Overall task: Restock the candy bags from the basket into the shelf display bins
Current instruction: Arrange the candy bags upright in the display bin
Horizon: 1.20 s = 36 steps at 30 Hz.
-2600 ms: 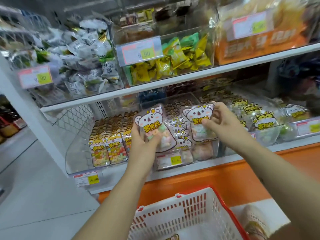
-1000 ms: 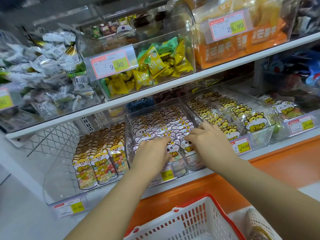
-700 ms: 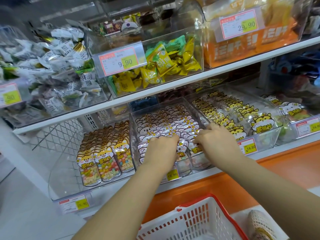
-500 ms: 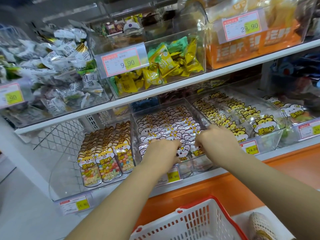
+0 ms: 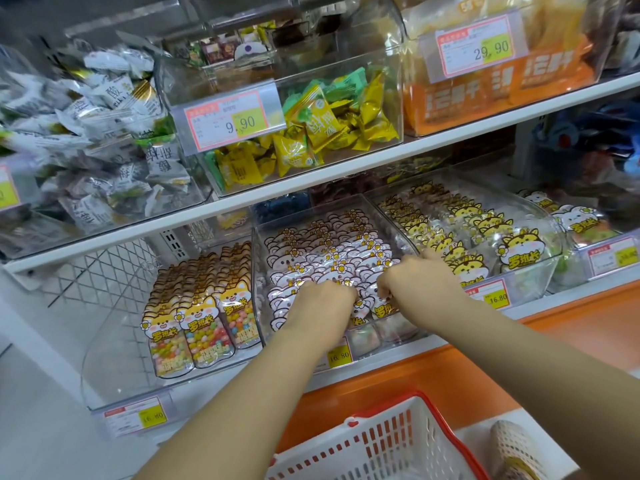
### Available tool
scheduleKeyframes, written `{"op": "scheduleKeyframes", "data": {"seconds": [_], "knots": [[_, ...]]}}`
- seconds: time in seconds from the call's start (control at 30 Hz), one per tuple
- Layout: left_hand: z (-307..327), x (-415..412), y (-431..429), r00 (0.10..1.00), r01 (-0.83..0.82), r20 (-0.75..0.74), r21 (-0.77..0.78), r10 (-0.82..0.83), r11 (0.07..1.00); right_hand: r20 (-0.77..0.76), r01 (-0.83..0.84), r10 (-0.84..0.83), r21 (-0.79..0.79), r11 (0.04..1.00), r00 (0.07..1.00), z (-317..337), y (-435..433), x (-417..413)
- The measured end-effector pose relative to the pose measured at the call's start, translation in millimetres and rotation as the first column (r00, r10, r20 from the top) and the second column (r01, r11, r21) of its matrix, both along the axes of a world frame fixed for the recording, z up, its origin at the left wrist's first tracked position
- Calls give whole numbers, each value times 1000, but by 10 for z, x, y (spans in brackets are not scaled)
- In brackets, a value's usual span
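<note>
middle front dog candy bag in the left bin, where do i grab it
Pinch the dog-face header at the top of the middle front bag, coming from above and slightly in front. It stands upright, leaning on the row behind, neighbour bags tight on both sides, the clear bin around its base, so probably only the top is free.

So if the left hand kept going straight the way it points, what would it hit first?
Most likely the rows of white candy bags packed right ahead of the left hand in the middle bin; depth is hard to judge.
</note>
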<state>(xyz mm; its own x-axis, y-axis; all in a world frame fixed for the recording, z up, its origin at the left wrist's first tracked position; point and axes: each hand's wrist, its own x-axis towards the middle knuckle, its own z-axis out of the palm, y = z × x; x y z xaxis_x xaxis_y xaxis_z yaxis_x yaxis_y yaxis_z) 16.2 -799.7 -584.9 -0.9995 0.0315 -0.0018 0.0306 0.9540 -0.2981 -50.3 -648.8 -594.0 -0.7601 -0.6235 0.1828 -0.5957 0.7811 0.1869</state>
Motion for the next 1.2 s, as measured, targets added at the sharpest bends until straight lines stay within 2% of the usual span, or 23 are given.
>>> {"op": "scheduleKeyframes", "data": {"seconds": [0.2, 0.33, 0.53, 0.63, 0.83, 0.9, 0.97, 1.03, 1.1, 1.2], "knots": [[11, -94, -1, 1000, -5, -6, -23, 5, 1000, 68, -21, 22, -13, 1000, 997, 84, -12, -61], [-48, -49, -1, 1000, -2, -12, -42, 2, 999, 53, -20, 18, 29, 999, 998, 65, -20, -26], [9, -65, -46, 997, 33, 67, -35, -31, 999, 0, -11, 11, 147, 989, 1000, 102, -10, 14], [29, -93, -44, 995, 50, 90, -44, -46, 998, 4, -24, 23, 139, 990, 1000, 78, -42, -25], [31, -57, -104, 994, 59, 90, 82, -66, 995, -8, -44, 45, 78, 996, 999, -4, 20, 3], [35, -20, -165, 993, 36, 107, 141, -51, 989, -65, -91, 92, 17, 996, 994, -88, 77, 40], [79, 24, -220, 996, 5, 90, 248, -29, 969, -167, -117, 100, -97, 988, 981, -192, 174, 17], [128, 55, -245, 1000, -8, 9, 414, 4, 910, -236, -122, 69, -220, 968, 969, -288, 265, -11], [169, 46, -177, 996, -29, -57, 545, 72, 838, -269, -112, 41, -254, 961, 962, -369, 322, -35], [155, -55, -3, 993, -17, -95, 508, 75, 861, -234, -99, 27, -302, 948, 972, -384, 316, -41]]}}
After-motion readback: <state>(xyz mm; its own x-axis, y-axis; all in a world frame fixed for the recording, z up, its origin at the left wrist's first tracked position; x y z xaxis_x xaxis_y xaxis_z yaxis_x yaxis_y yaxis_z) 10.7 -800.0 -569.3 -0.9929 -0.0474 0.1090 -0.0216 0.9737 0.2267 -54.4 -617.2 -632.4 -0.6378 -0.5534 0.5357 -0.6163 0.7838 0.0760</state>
